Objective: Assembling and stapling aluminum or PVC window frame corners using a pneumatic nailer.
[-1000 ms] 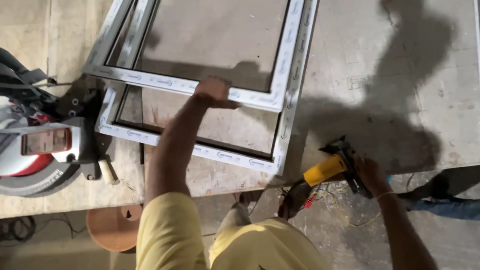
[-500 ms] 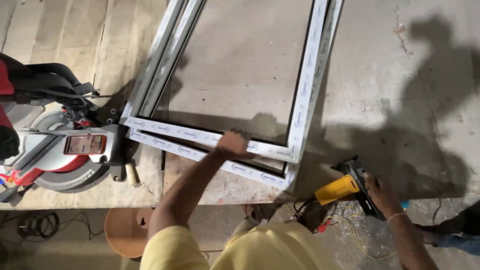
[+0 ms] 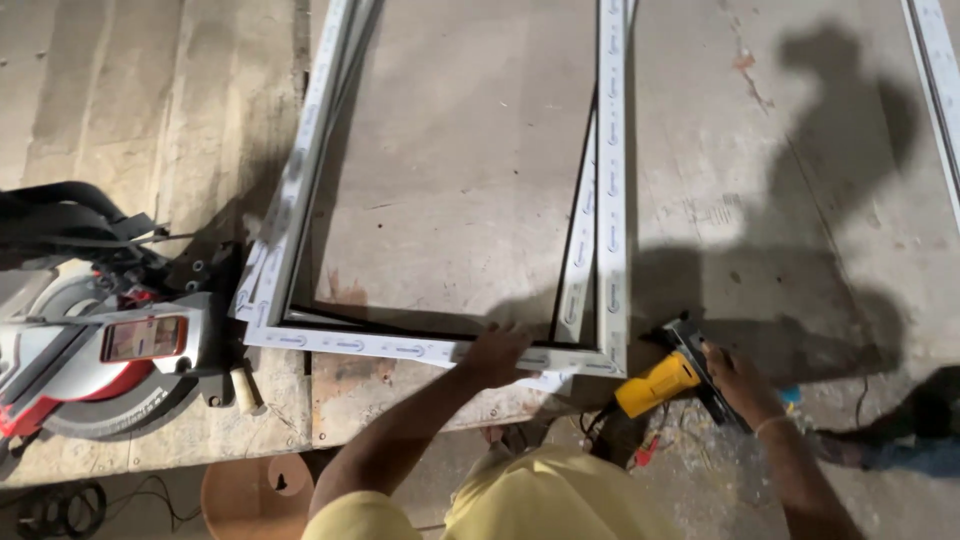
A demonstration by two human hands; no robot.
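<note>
Down at the near edge of the bench (image 3: 430,160), the left hand (image 3: 497,357) sits flat on the bottom rail of the frame (image 3: 611,200), fingers spread and pressing it onto the wood, not wrapped around anything. Half a second ago that hand was more toward the middle of the rail, and a second ago the frame lay at more of a slant across the view; now the long sides run almost straight up and away and the near right corner is right by the hand. So the frame looks like it's been slid or squared up, though the head camera moved too, so some of that shift is just the view.

Right hand (image 3: 738,381) is closed around the yellow power tool (image 3: 662,384), same as before, holding it just beside that right corner, off the bench edge. Looks to me like the corner joint is what's getting attention.

Bench is rough, stained boards or sheet, dusty. A mitre saw (image 3: 95,350) with red bits sits on the left end, touching nothing of the frame. Another white profile (image 3: 935,70) lies at the far right. Floor below has cables (image 3: 55,505), scraps and a round brown stool (image 3: 250,495). Hard light, strong shadows.
</note>
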